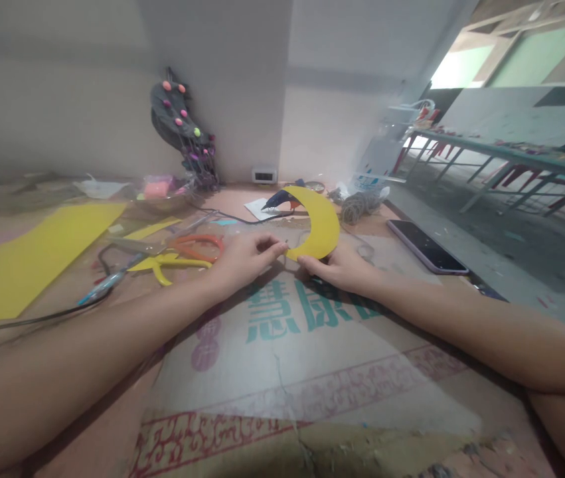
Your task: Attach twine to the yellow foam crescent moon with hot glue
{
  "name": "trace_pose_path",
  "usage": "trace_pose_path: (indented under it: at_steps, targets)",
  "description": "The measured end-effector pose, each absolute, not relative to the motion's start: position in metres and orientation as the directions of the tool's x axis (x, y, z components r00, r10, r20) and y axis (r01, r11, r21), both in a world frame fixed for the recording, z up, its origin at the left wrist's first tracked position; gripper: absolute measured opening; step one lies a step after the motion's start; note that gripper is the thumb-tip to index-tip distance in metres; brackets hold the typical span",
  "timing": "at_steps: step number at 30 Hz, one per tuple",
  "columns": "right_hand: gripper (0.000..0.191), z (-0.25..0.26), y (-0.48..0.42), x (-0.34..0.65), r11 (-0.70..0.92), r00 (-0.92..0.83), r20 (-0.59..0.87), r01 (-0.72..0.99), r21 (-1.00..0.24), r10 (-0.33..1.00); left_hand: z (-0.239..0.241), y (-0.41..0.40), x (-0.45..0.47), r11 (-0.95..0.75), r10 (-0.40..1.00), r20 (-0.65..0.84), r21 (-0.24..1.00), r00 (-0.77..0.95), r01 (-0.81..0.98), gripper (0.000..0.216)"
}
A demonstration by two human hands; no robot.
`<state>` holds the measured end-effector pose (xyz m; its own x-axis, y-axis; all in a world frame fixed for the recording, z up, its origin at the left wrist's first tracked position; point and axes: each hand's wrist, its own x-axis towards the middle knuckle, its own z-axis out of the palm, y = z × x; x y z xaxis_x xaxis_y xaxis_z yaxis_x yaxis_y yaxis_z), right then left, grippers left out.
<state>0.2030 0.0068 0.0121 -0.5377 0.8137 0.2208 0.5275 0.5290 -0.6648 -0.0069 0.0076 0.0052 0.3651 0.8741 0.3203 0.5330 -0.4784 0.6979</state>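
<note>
A yellow crescent moon cutout is held up over the middle of the table, its curve bulging to the right. My right hand grips its lower edge, thumb in front and fingers hidden behind. At the crescent's lower left tip, the thumb and fingers of my left hand are pinched together. Left of that hand lie orange-handled scissors and a yellow-handled tool. Beneath both hands is a printed sheet with green characters and a red border.
A large yellow sheet lies at the left, near a black cord. Grey yarn and a phone sit to the right. A dark crescent ornament with coloured balls stands against the wall.
</note>
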Motion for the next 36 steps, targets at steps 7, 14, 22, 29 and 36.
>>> trace_pose_path:
  at_steps: [7, 14, 22, 29, 36]
  targets:
    - [0.023, 0.0116, 0.0061, 0.2035, 0.547, -0.535, 0.246, 0.528, -0.650, 0.808, 0.0060, 0.0098, -0.0065, -0.480, 0.877, 0.359, 0.704, 0.321, 0.523, 0.030]
    - [0.030, 0.0087, 0.0098, 0.2038, 0.584, -0.513, 0.307, 0.567, -0.580, 0.802, 0.0051, 0.0105, -0.0057, -0.465, 0.884, 0.349, 0.725, 0.310, 0.508, 0.029]
    - [0.031, 0.0079, 0.0105, 0.2040, 0.593, -0.530, 0.303, 0.547, -0.591, 0.792, 0.0051, 0.0109, -0.0070, -0.465, 0.882, 0.324, 0.724, 0.344, 0.510, 0.029]
    - [0.030, 0.0077, 0.0096, 0.2043, 0.587, -0.526, 0.299, 0.552, -0.592, 0.796, 0.0046, 0.0113, -0.0067, -0.476, 0.877, 0.329, 0.695, 0.351, 0.539, 0.030]
    - [0.029, 0.0077, 0.0113, 0.2042, 0.604, -0.525, 0.326, 0.545, -0.581, 0.786, 0.0013, 0.0139, -0.0072, -0.453, 0.888, 0.324, 0.740, 0.327, 0.497, 0.028]
